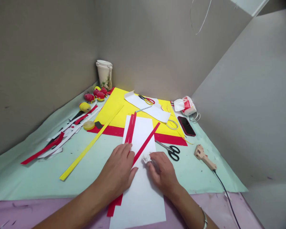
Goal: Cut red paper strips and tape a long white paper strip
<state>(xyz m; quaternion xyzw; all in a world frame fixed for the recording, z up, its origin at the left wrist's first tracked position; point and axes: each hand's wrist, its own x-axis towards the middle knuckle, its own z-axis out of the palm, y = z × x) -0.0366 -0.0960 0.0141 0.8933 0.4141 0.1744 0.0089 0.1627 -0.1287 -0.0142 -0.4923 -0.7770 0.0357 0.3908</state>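
My left hand [119, 168] lies flat with its fingers together on a white paper sheet [140, 197], pressing down a red paper strip [146, 141] that runs diagonally across the sheet. My right hand [162, 171] is closed around a small white crumpled wad [146, 158], held against the strip. Two more red strips [131, 128] lie along the sheet's upper left edge.
Black-handled scissors [171, 150], a beige glue gun [203, 156] with a black cord, a dark phone [186, 126], a tape ring [172, 124], yellow paper over red [114, 108], a long yellow strip [90, 146], paper scraps [59, 140], small red-yellow paper lanterns [97, 94], a cup [104, 73].
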